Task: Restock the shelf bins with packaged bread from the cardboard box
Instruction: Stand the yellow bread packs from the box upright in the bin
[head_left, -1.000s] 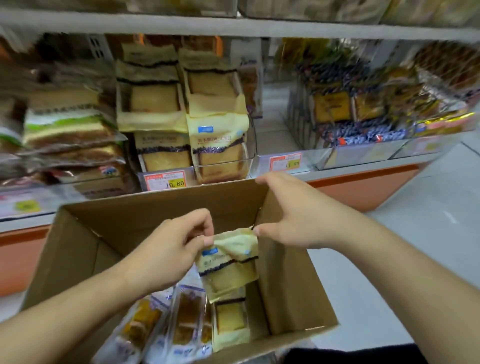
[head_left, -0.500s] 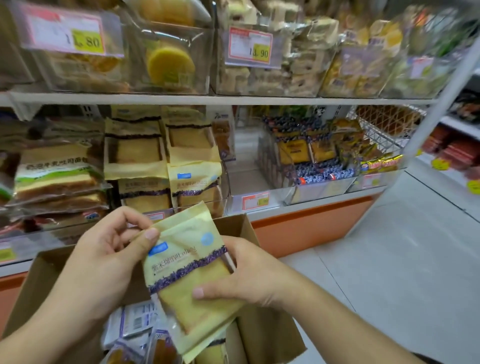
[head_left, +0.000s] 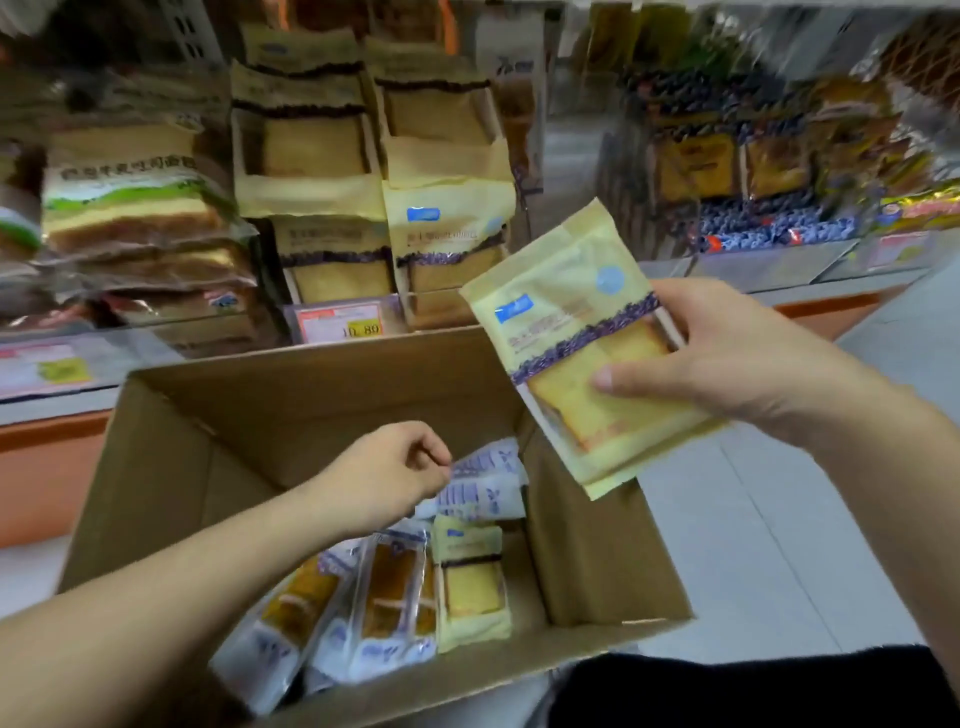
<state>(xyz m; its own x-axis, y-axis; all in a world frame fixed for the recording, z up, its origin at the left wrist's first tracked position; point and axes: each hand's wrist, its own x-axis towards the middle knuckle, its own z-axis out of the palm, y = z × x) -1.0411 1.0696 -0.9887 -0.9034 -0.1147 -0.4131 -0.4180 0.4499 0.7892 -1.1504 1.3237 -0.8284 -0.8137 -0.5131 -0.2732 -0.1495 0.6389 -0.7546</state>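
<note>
One yellow bread pack (head_left: 582, 358) pinched in right hand (head_left: 737, 364); left hand (head_left: 384, 473), loosely curled, holds nothing. Slide it upright into upper-centre bin (head_left: 447, 218), label forward.

Shelf packets (head_left: 769, 156) motion-blurred, bread packet (head_left: 582, 353) lettering unreadable, left fingertips hidden
</note>
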